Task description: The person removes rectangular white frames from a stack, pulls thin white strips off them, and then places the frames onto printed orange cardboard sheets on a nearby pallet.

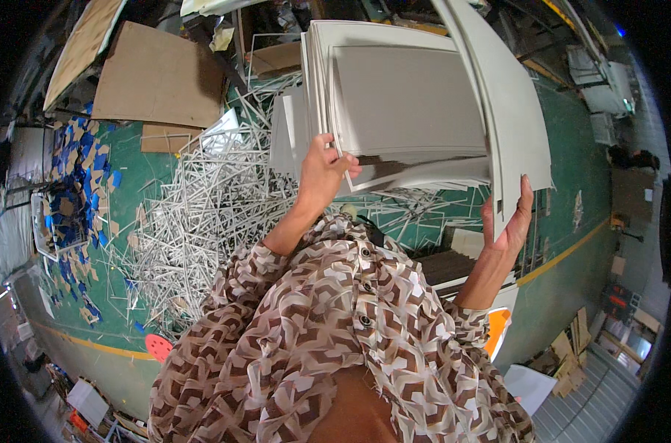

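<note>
Before my chest is a thick set of large pale grey cardboard sheets, split into a left bunch and a right bunch. My left hand pinches the near left corner of the left bunch, fingers bent around the edges. On the other side, my right hand grips the near lower end of the right-hand cardboard sheets, which stand tilted, with thumb and fingers on opposite faces. Between the two bunches a broad grey face shows, shaded along its near edge. What supports the sheets underneath is hidden.
A large heap of thin white cardboard strips covers the green floor to the left. Blue and brown scraps lie farther left. A brown cardboard panel leans at the far left. More stacked sheets sit beneath my right forearm.
</note>
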`<move>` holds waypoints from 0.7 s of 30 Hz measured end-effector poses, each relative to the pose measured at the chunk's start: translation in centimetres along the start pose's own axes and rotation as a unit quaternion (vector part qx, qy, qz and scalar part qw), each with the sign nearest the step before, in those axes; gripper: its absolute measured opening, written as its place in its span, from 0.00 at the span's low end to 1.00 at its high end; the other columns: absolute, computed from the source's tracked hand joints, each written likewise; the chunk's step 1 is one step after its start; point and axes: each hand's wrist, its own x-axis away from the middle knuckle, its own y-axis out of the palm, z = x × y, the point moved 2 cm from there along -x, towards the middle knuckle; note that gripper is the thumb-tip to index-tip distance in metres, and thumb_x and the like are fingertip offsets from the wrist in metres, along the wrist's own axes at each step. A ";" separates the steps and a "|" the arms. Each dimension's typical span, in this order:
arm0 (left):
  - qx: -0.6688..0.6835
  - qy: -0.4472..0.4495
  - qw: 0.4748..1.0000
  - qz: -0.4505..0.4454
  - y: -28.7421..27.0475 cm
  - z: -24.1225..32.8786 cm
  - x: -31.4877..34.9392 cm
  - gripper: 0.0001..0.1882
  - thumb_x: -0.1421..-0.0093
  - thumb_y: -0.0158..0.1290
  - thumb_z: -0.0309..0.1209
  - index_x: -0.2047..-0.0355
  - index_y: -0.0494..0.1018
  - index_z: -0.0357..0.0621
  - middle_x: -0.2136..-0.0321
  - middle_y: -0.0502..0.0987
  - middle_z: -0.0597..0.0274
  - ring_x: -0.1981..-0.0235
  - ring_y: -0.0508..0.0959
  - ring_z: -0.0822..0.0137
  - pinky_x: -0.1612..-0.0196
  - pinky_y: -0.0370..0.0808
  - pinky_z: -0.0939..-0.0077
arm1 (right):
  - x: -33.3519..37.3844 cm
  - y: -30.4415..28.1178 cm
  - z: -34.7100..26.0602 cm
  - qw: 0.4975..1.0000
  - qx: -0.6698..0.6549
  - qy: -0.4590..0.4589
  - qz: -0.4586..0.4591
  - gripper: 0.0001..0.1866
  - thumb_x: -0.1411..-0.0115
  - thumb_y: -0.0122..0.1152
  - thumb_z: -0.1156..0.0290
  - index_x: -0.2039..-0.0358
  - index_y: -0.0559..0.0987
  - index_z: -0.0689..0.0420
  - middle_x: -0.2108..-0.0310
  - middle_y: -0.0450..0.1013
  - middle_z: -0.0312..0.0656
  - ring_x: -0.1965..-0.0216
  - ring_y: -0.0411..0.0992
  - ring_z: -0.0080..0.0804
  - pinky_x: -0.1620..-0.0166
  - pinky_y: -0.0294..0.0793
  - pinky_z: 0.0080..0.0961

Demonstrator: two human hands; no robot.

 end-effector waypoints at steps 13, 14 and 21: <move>-0.029 0.015 0.999 -0.016 0.4 -0.7 2.1 0.24 0.44 0.44 0.16 0.48 0.52 0.26 0.67 0.74 0.51 0.68 0.78 0.63 0.63 0.75 0.76 | -0.7 -3.6 3.9 0.992 0.104 0.041 0.064 0.17 0.45 0.58 0.74 0.55 0.71 0.63 0.56 0.71 0.47 0.53 0.70 0.41 0.49 0.71 0.40; -0.029 0.016 0.999 -0.012 0.4 -0.3 2.3 0.24 0.44 0.44 0.16 0.48 0.52 0.26 0.67 0.74 0.51 0.68 0.78 0.63 0.63 0.75 0.76 | -0.7 -3.4 3.9 0.992 0.104 0.044 0.061 0.17 0.45 0.58 0.74 0.55 0.71 0.63 0.56 0.71 0.47 0.53 0.70 0.41 0.49 0.71 0.40; -0.023 0.012 0.999 0.037 0.9 -0.3 2.8 0.27 0.45 0.45 0.15 0.46 0.49 0.26 0.65 0.72 0.50 0.68 0.79 0.61 0.63 0.75 0.76 | -0.4 -4.3 3.8 0.987 0.129 0.078 0.055 0.16 0.45 0.58 0.72 0.56 0.71 0.62 0.56 0.72 0.46 0.54 0.71 0.39 0.50 0.71 0.39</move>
